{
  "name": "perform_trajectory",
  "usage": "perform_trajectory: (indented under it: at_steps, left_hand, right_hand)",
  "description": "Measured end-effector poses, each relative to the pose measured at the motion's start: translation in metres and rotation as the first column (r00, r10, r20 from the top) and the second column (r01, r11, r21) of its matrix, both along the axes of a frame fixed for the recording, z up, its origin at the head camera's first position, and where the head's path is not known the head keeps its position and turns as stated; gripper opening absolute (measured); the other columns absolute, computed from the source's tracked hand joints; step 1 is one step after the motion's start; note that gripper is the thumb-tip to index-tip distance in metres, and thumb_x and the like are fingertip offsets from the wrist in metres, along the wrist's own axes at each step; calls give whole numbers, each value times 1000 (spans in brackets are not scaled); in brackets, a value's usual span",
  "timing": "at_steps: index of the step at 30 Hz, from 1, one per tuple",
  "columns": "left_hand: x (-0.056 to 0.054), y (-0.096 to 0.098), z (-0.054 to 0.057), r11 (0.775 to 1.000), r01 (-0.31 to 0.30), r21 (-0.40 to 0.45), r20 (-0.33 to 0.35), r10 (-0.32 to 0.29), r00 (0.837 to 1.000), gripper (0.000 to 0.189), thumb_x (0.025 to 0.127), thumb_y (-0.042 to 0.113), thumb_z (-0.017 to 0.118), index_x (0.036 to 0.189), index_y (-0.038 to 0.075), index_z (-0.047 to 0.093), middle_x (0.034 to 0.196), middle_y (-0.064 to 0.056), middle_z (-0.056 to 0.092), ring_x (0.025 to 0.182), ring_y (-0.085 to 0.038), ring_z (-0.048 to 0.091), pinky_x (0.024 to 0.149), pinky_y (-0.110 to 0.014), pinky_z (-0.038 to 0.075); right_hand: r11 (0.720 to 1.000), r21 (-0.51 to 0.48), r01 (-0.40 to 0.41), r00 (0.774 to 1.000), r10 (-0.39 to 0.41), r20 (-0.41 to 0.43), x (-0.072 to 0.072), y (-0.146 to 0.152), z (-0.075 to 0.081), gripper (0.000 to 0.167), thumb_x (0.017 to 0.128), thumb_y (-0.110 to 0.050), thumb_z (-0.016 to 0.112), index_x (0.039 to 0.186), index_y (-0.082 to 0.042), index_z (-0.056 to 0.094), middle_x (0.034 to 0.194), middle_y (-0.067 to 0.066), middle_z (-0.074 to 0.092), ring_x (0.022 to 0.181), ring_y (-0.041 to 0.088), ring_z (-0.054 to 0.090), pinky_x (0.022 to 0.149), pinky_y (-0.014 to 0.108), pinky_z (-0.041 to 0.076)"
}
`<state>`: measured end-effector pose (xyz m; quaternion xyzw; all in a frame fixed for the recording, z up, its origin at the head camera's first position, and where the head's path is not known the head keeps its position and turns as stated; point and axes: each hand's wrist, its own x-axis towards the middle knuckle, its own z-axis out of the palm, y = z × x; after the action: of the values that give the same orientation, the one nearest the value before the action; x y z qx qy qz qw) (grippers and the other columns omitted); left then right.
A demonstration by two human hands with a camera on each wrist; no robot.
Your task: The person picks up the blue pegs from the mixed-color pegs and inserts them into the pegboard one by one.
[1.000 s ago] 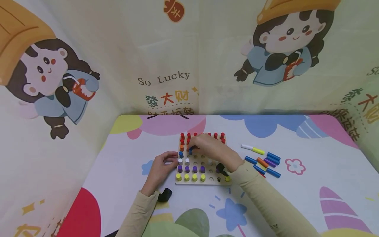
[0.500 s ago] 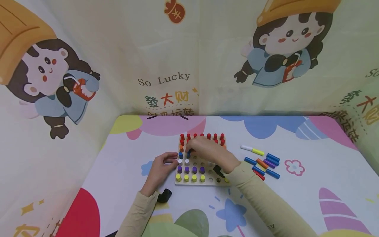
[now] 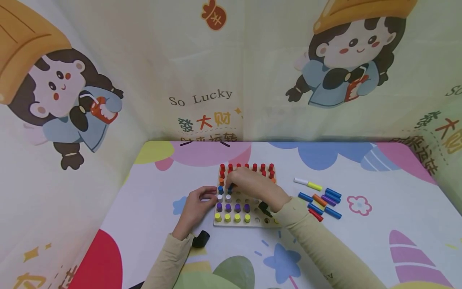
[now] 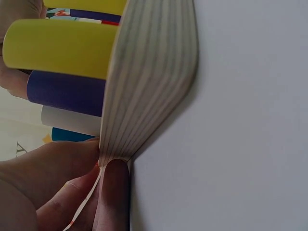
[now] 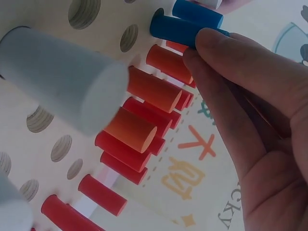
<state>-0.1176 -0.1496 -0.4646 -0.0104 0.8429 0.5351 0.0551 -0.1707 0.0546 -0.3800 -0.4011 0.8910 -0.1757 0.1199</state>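
Observation:
A wooden pegboard (image 3: pixel 231 225) holds rows of coloured pegs standing in its holes. My right hand (image 3: pixel 252 182) reaches over the board and pinches a blue peg (image 5: pixel 175 32) between thumb and fingers. This peg's lower end is at a hole beside another blue peg (image 5: pixel 198 13), in the row behind two white pegs. My left hand (image 3: pixel 197 205) holds the board's left edge; in the left wrist view one fingertip (image 4: pixel 116 180) presses the layered side and another digit meets the top rim. Yellow (image 4: pixel 62 48), purple and white pegs stand near it.
Loose pegs lie on the table to the board's right: several blue ones (image 3: pixel 333 211), an orange one (image 3: pixel 319 197), a purple one, a red one (image 3: pixel 315 215), and a white one (image 3: pixel 300 180) touching a yellow one. A printed curtain (image 3: pixel 263 120) rises behind the table.
My right hand has shifted slightly left and lower with the blue peg, from above the board to its hole. The left hand stays at the board's edge.

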Motion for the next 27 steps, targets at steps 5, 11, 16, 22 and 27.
perform_trajectory:
  at_steps: [5, 11, 16, 22, 27]
  left_hand:
    - [1, 0, 0, 1000, 2, 6, -6, -2, 1000, 30, 88, 8, 72, 118, 8, 69, 108, -4, 73, 95, -15, 69, 83, -27, 56]
    - [0, 0, 1, 1000, 4, 6, -19, -4, 1000, 31, 88, 8, 72, 119, 8, 69, 108, -4, 73, 94, -16, 69, 81, -25, 57]
    - [1, 0, 1, 1000, 7, 1, -26, -7, 1000, 31, 89, 8, 72, 119, 7, 69, 109, -5, 73, 95, -17, 70, 84, -31, 57]
    - [1, 0, 1, 1000, 7, -9, -27, -7, 1000, 30, 89, 8, 72, 119, 7, 69, 109, -5, 73, 95, -17, 69, 85, -33, 57]
    - [0, 0, 1, 1000, 12, -9, -36, -13, 999, 30, 89, 9, 72, 118, 8, 70, 108, -4, 73, 95, -16, 70, 85, -30, 57]
  right_hand:
    - [1000, -10, 0, 1000, 0, 16, 0, -1, -4, 20, 84, -11, 77, 104, -10, 78, 97, -1, 75, 93, 14, 68, 90, 28, 56]
    - [1000, -14, 14, 1000, -14, 8, 0, -3, -8, 18, 85, -11, 76, 103, -10, 78, 97, 0, 75, 91, 14, 68, 90, 29, 56]
    - [1000, -5, 14, 1000, -14, 0, -1, -3, -9, 20, 86, -12, 76, 106, -10, 78, 98, 0, 75, 91, 14, 68, 90, 29, 56]
    - [1000, -27, 5, 1000, -4, 9, 0, -2, -9, 21, 86, -12, 76, 107, -9, 76, 100, 1, 75, 92, 14, 67, 92, 30, 56]
    - [999, -36, 13, 1000, -12, 21, 3, 0, -5, 24, 87, -13, 75, 111, -8, 75, 103, 3, 74, 95, 16, 67, 93, 31, 55]
